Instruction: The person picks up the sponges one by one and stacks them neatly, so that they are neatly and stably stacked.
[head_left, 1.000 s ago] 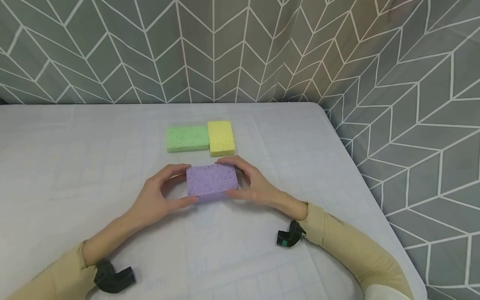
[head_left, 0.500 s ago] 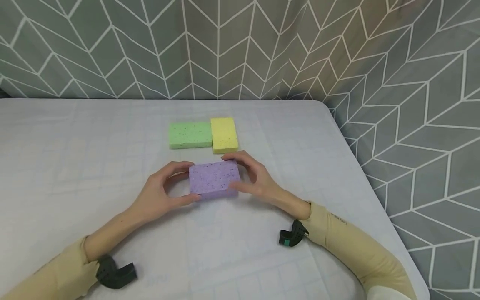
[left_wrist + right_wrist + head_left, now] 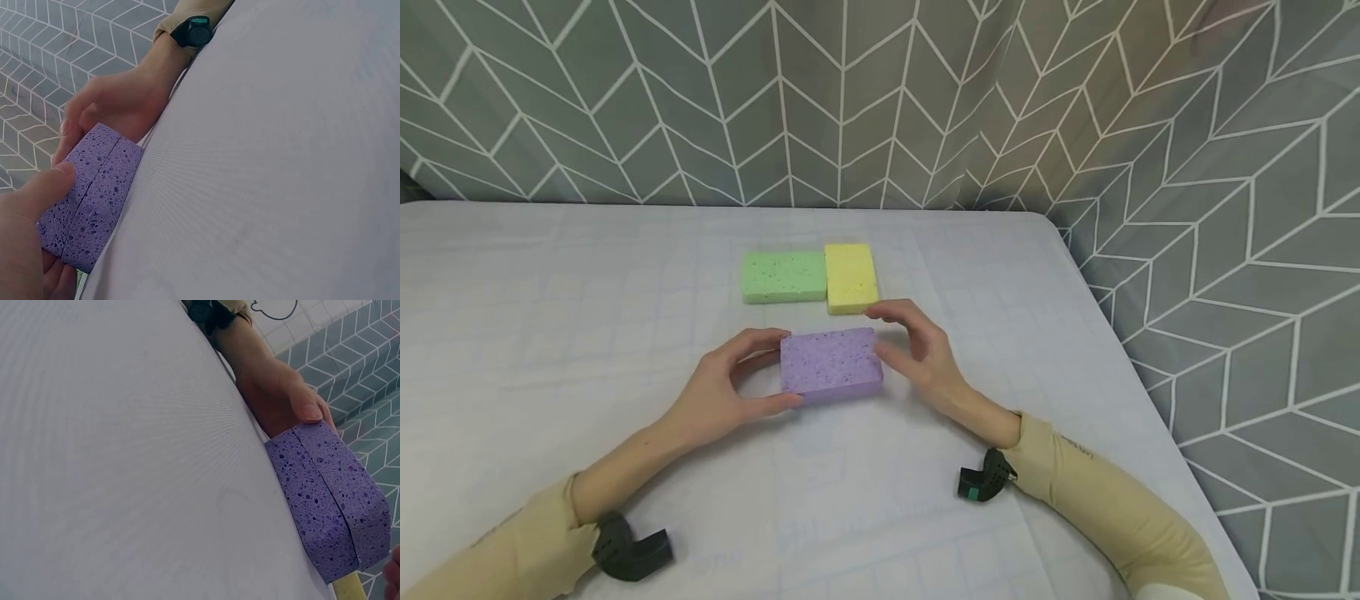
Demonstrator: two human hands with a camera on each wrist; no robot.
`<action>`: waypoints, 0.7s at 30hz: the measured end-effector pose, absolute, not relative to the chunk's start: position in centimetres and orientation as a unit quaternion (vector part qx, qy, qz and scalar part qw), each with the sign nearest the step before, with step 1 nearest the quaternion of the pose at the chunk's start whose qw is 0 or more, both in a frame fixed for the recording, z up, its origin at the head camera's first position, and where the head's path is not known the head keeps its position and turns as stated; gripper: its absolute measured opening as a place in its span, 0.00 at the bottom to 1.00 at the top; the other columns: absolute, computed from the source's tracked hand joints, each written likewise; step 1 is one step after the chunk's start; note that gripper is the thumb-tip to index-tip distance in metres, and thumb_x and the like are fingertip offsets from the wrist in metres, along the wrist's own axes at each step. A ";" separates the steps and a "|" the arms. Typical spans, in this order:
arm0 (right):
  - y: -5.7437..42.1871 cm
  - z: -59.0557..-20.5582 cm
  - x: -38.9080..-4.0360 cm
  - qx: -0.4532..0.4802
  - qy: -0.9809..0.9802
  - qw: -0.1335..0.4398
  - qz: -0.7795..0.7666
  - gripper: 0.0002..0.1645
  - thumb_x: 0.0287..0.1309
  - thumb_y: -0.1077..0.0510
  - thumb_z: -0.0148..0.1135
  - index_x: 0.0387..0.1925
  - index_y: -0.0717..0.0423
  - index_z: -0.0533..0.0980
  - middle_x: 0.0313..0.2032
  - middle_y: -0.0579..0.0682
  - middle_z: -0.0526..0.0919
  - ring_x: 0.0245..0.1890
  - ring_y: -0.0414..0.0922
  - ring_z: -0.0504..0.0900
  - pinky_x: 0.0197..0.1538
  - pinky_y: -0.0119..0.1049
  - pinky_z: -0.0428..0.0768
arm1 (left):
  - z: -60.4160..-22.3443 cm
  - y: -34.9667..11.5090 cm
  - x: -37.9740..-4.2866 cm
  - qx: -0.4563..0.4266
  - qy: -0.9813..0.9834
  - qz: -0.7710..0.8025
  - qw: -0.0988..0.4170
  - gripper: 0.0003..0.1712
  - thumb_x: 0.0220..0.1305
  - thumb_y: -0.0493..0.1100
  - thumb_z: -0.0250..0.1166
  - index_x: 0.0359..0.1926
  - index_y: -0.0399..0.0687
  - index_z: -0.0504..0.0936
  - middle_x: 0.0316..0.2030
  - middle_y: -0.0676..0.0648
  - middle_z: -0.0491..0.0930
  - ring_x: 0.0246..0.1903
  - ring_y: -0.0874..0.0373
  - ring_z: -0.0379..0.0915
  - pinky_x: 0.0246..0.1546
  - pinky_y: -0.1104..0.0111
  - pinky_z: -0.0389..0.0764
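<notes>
A purple sponge block (image 3: 831, 363) lies on the white table cover in the head view. Both wrist views show a dark seam running lengthwise along its pitted side. My left hand (image 3: 715, 390) grips its left end, thumb on the near side and fingers on the far side. Beside the right end is my right hand (image 3: 925, 354), thumb and fingers spread apart; its thumb tip overlaps the sponge's edge in the head view. The left wrist view shows the left thumb (image 3: 47, 187) pressed on the sponge.
Beyond the purple block, a green sponge (image 3: 784, 277) and an upright-set yellow sponge (image 3: 852, 279) lie side by side. The right fingertips are close to the yellow one's near corner. A patterned grey curtain (image 3: 805, 100) borders the table's back and right edges.
My right hand has loosened from the sponge's right end and shifted slightly right. My left hand keeps its grip. The head view has shifted a little.
</notes>
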State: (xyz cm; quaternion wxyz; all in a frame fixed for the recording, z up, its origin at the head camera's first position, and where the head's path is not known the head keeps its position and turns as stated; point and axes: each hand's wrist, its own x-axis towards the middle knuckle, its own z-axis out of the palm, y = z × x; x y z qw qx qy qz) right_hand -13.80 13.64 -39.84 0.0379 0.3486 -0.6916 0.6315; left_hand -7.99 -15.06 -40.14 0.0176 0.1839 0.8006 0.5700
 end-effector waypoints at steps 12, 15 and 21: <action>13.5 -39.5 -14.5 0.295 -0.731 0.107 0.606 0.23 0.57 0.76 0.60 0.56 0.73 0.73 0.54 0.67 0.78 0.59 0.58 0.73 0.68 0.44 0.72 | -40.1 -15.1 -7.9 0.182 0.800 0.571 0.022 0.43 0.47 0.42 0.82 0.64 0.52 0.73 0.60 0.50 0.76 0.60 0.59 0.76 0.65 0.74 0.75; 13.5 -39.4 -15.1 0.272 -0.755 0.100 0.589 0.24 0.59 0.73 0.62 0.58 0.72 0.72 0.56 0.67 0.77 0.60 0.60 0.73 0.69 0.49 0.71 | -40.2 -15.0 -8.0 0.182 0.798 0.574 0.022 0.43 0.47 0.41 0.82 0.64 0.53 0.73 0.60 0.50 0.76 0.60 0.59 0.75 0.65 0.75 0.75; 13.5 -39.1 -16.3 0.233 -0.813 0.089 0.526 0.30 0.60 0.60 0.69 0.62 0.61 0.72 0.59 0.54 0.76 0.62 0.48 0.72 0.70 0.43 0.70 | -40.3 -15.1 -8.0 0.182 0.798 0.574 0.023 0.43 0.47 0.42 0.82 0.65 0.52 0.72 0.61 0.51 0.76 0.61 0.58 0.75 0.66 0.75 0.75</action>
